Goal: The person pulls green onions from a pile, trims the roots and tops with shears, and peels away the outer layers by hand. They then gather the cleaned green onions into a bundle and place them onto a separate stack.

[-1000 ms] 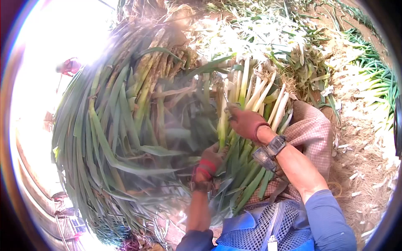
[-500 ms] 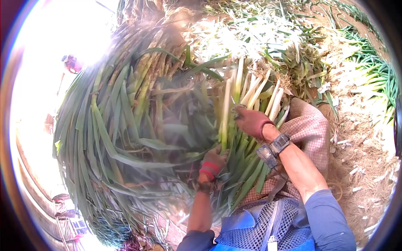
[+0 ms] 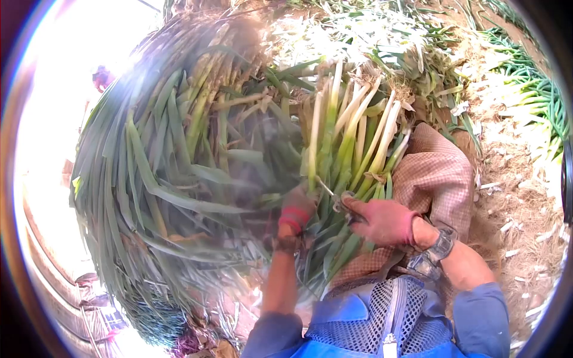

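Leeks (image 3: pixel 346 149) lay between and just beyond the left hand (image 3: pixel 298 207) and the right hand (image 3: pixel 385 222), pale ends (image 3: pixel 391 124) pointing away; the left gripped a stalk (image 3: pixel 314 146). The right was closed around a small metal tool (image 3: pixel 324 187).

Checked cloth (image 3: pixel 439 170); brown, littered ground (image 3: pixel 507 209)

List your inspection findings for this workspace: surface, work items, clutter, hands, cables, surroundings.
Surface: ground at picture right, strewn with pale scraps.
Work items: pale-ended green stalks next to a checked cloth; large leafy heap at left.
Clutter: peelings beyond the stalks.
Hands: both gloved; left hand appears closed on a stalk, right hand holds a thin metal tool.
Cables: none made out clearly.
Surroundings: more green stalks at far right; strong glare upper left.
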### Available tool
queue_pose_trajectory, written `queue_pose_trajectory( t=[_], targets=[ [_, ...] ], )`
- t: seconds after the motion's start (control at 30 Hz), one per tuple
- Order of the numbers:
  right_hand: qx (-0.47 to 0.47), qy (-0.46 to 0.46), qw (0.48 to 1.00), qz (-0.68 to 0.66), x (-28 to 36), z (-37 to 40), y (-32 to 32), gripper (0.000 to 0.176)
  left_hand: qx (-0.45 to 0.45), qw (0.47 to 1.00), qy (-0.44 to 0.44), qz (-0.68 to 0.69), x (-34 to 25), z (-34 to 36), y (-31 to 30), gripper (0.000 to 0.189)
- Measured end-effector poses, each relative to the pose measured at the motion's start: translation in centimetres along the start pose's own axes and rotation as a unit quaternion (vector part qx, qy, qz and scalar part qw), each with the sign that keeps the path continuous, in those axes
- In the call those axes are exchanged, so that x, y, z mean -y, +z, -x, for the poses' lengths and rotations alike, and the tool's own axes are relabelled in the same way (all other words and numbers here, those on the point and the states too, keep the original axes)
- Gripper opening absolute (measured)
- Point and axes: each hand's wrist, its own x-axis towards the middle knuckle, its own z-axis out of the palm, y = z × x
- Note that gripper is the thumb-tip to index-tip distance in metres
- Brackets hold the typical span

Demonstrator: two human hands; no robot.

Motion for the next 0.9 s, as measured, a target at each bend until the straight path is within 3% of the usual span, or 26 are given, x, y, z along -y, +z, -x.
queue_pose_trajectory(
  t=[0.07,0.1,0.2,0.37,0.57,0.7,0.9],
  targets=[
    [0.013,0.09,0.996,-0.018,1.9,-0.2,-0.8,0.064,0.004,1.0,0.011,0.016,-0.1,0.8,-0.3,0.04],
    [-0.048,0.07,0.996,-0.026,0.5,-1.2,0.6,0.064,0.005,1.0,0.014,0.014,0.2,1.2,-0.1,0.04],
    [-0.097,0.062,0.993,-0.014,0.1,-2.2,1.7,0.063,0.002,1.0,0.022,0.009,0.7,0.9,-0.1,0.041],
    [-0.047,0.058,0.997,0.001,0.9,-1.2,2.4,0.065,-0.017,0.997,0.022,-0.065,-0.8,2.1,-0.1,0.039],
    [-0.068,0.034,0.997,-0.019,0.6,-0.9,2.8,0.064,-0.01,0.994,0.017,-0.108,-1.5,2.3,0.1,0.048],
    [-0.087,0.077,0.993,-0.022,1.1,-2.8,0.8,0.061,-0.043,0.987,0.022,-0.152,0.0,1.7,0.9,0.049],
    [-0.156,0.07,0.985,-0.009,-1.4,-8.8,-0.1,0.059,0.002,0.993,-0.04,-0.112,-2.4,3.1,0.1,0.047]
  ],
)
